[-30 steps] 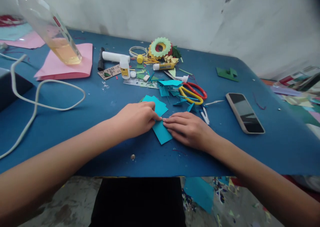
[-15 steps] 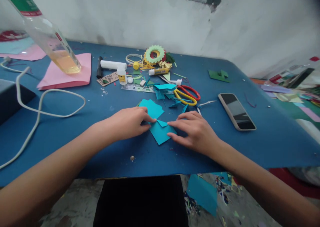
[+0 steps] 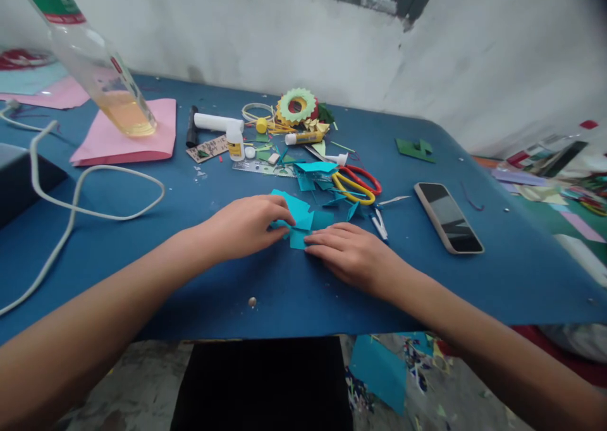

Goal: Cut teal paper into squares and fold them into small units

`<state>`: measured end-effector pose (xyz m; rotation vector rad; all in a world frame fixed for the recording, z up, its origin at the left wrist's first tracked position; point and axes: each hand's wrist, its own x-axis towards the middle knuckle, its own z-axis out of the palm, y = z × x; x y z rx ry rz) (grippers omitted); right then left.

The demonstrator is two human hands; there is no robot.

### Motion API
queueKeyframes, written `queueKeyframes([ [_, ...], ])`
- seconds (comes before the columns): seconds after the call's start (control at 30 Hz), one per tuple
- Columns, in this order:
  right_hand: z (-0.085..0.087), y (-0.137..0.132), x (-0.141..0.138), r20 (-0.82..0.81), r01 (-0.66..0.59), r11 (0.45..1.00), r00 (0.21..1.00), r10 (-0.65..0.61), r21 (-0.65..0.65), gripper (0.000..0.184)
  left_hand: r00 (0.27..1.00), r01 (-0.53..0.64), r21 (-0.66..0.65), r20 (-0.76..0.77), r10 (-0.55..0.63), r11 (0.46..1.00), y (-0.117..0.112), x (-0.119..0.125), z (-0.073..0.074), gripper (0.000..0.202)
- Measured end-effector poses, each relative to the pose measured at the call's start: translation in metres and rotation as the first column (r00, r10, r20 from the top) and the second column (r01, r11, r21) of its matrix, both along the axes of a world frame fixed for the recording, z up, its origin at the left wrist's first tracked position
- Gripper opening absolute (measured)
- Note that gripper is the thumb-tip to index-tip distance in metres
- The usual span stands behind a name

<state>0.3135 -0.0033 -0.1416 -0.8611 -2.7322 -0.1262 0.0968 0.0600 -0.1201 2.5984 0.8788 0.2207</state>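
Observation:
My left hand (image 3: 253,224) is closed, its thumb and index finger pinching the edge of a turquoise paper piece (image 3: 298,213). My right hand (image 3: 353,254) lies low over the table with fingers stretched out, their tips touching a small turquoise piece of paper (image 3: 297,240) in front of the left fingers. Behind the right fingertips, another turquoise paper (image 3: 323,219) lies partly covered. Folded turquoise pieces (image 3: 315,172) are heaped just beyond the hands, beside scissors (image 3: 355,184) with red and yellow handles. How the papers overlap under the fingertips is partly hidden.
A glue bottle (image 3: 236,143), glue stick (image 3: 303,138), clear ruler (image 3: 263,168) and paper rings (image 3: 296,107) lie at the back. A phone (image 3: 448,218) rests at right. A tall bottle (image 3: 116,96) stands on pink paper (image 3: 161,127); a white cable (image 3: 118,218) loops at left.
The folded turquoise square that lay between both hands no longer shows in its former place. My left fingers now pinch paper slightly farther back, and my right fingers have flattened and drawn together.

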Motion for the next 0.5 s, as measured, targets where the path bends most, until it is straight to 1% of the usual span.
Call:
queueKeyframes([
  [0.1,-0.002,0.01,0.013,-0.03,-0.038,0.999,0.999,0.037,-0.03,0.024,0.997,0.064,0.045,0.05,-0.066,0.997,0.001,0.003,-0.007,0.022],
  [0.23,-0.001,0.017,0.021,-0.092,-0.004,0.994,0.996,-0.007,-0.111,0.021,0.984,0.173,0.051,0.026,-0.175,0.984,0.006,0.006,-0.013,0.024],
  [0.33,0.002,0.017,0.017,-0.141,0.038,0.986,0.988,-0.062,-0.163,0.017,0.979,0.202,0.042,0.024,-0.203,0.978,0.01,0.007,-0.012,0.029],
  [0.43,0.005,0.016,0.01,-0.155,0.068,0.982,0.983,-0.096,-0.179,0.029,0.971,0.239,-0.007,0.037,-0.238,0.971,0.013,0.004,-0.008,0.033],
  [0.5,0.004,0.018,0.007,-0.142,0.08,0.986,0.985,-0.101,-0.148,0.033,0.968,0.25,-0.045,0.039,-0.248,0.967,0.014,0.002,-0.006,0.037],
])
